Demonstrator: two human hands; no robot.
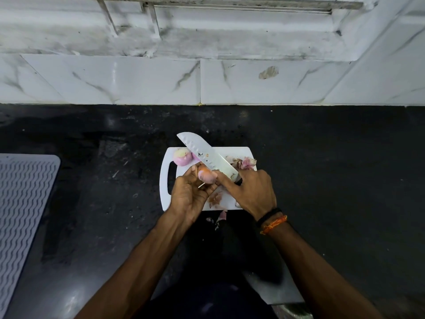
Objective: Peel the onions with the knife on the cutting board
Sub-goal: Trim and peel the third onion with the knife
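A small white cutting board (165,180) lies on the black counter. My left hand (188,194) holds a pinkish onion (207,176) just above the board. My right hand (250,192) grips the dark handle of a broad knife (207,155), and its blade slants up to the left over the onion, the heel touching it. A peeled onion (182,157) sits at the board's far left corner. Loose onion skins (246,162) are piled at the far right corner, and more skins (216,199) lie near the front edge.
A grey ribbed mat (23,203) lies on the counter at the left. White marble wall tiles (138,81) rise behind the counter. Bits of skin (222,215) lie on the black counter (322,157) just in front of the board.
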